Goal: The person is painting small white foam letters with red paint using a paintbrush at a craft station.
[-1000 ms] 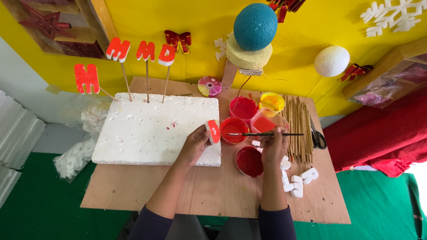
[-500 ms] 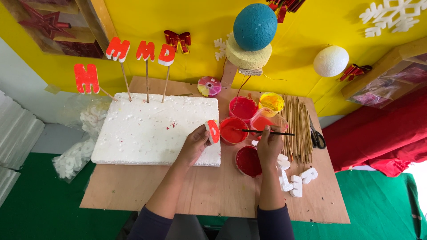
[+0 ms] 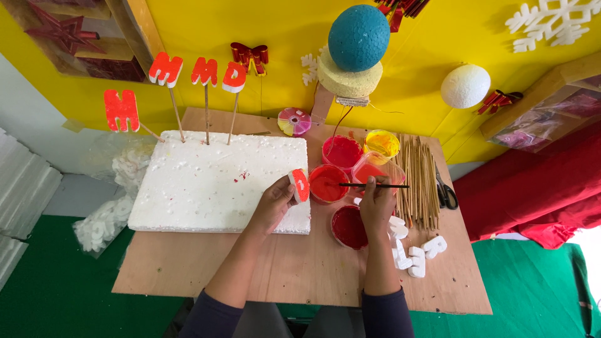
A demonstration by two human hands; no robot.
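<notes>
The left hand (image 3: 270,203) holds a small foam letter (image 3: 300,185) that is painted red on its face. Its fingers are closed around the letter, and the letter sits just above the right edge of the big white foam block (image 3: 206,181). The right hand (image 3: 376,203) pinches a thin paintbrush (image 3: 374,185). The brush lies sideways, and its tip reaches over a cup of red paint (image 3: 326,183).

Another red paint cup (image 3: 348,226) stands just below the right hand, near the front. Two more cups stand farther back, one red (image 3: 342,151) and one yellow (image 3: 382,143). A row of thin wooden sticks (image 3: 418,181) lies to the right of the cups, with black scissors (image 3: 445,192) beside them. White foam letters (image 3: 416,253) lie on the wooden table (image 3: 300,269) near the right wrist.

Four red letters on sticks (image 3: 200,78) stand up at the back of the foam block. A blue ball (image 3: 358,37) sits on a pale foam disc (image 3: 349,78) behind the cups.
</notes>
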